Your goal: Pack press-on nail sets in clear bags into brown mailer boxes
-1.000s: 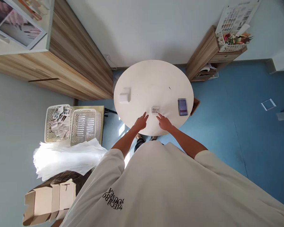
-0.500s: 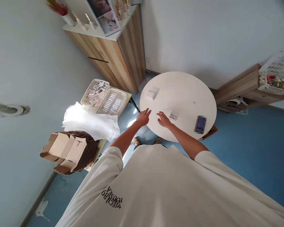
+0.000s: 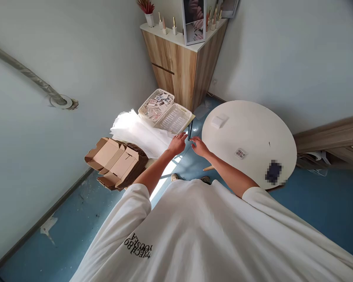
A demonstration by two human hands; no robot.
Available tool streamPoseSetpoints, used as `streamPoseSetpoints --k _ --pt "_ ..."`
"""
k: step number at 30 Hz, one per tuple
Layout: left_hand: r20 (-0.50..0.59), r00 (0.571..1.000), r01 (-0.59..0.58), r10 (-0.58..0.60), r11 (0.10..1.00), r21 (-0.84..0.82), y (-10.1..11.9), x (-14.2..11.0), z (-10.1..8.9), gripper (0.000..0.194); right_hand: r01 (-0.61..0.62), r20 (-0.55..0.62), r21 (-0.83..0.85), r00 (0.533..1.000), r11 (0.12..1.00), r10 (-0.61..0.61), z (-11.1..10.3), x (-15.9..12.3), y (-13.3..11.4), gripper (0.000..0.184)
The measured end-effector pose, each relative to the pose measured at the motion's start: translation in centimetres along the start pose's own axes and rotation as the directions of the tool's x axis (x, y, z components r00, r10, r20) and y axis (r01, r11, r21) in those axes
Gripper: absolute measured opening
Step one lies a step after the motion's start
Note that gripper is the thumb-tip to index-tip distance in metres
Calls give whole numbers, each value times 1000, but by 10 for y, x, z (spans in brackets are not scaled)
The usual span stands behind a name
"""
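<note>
My left hand [image 3: 177,144] is open and empty, held out by the right end of a stack of white translucent sheets [image 3: 144,135]; whether it touches them I cannot tell. My right hand [image 3: 199,147], also open with nothing in it, hovers over the gap left of the round white table [image 3: 232,129]. On that table lie a small clear case with little round items [image 3: 240,153], a white block-like item [image 3: 217,122] and a blurred dark device [image 3: 273,172]. Behind the sheets stand a white basket of small cards and packets [image 3: 156,105] and another basket of clear plastic pieces [image 3: 173,118].
Folded cardboard boxes [image 3: 117,162] are stacked at the left, in front of the sheets. A wooden cabinet [image 3: 182,70] with a picture frame [image 3: 194,23] and small bottles fills the corner. At the right is a low wooden shelf [image 3: 329,135]. The floor is blue.
My view and body have turned left, away from the round table. Both hands have left the clear case and swung toward the side stand with the sheets and baskets. The case stays on the table.
</note>
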State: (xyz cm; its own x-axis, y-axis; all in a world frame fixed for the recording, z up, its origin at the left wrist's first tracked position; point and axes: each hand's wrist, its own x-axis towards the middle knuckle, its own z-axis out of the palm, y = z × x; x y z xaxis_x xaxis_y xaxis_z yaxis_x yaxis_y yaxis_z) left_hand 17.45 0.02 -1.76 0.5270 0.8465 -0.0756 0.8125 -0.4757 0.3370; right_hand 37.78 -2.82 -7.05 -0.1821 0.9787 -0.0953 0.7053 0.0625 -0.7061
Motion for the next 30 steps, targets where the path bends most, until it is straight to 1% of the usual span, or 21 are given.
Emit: streamPoseSetpoints --k 4,7,10,13,18,21,23,25,27,30 --pt "-56 998 -1 1 1000 -5 -45 -30 -18 60 50 -68 -20 996 999 -52 35 15 -42 38" --pt "-109 992 60 -60 998 -6 -75 -47 -27 54 73 -104 -40 992 997 -77 53 25 -66 31" --pt "-126 981 144 -146 989 -29 -98 -62 -30 49 75 -119 -84 989 994 -85 67 33 -84 27" --pt "-102 975 192 -196 980 -47 -115 -74 -27 47 65 -125 -142 989 988 -83 77 41 -97 26" --pt "-53 974 215 -219 974 -66 -133 -88 -20 53 26 -161 -198 985 980 -58 89 51 -114 24" --pt "-39 977 205 -208 976 -71 -139 -91 -18 55 -19 -191 -231 981 973 -26 94 58 -124 18" --pt "-39 978 204 -207 977 -70 -141 -91 -17 55 -17 -198 -230 980 973 -30 95 65 -131 15" --pt "-34 978 201 -204 977 -73 -142 -90 -17 56 16 -207 -183 977 983 -55 93 74 -138 16" --pt "-29 980 195 -198 977 -82 -142 -87 -17 58 39 -229 -89 972 995 -58 88 83 -144 18" --pt "-29 981 191 -194 978 -85 -141 -82 -18 58 17 -272 66 962 998 2 78 96 -152 18"
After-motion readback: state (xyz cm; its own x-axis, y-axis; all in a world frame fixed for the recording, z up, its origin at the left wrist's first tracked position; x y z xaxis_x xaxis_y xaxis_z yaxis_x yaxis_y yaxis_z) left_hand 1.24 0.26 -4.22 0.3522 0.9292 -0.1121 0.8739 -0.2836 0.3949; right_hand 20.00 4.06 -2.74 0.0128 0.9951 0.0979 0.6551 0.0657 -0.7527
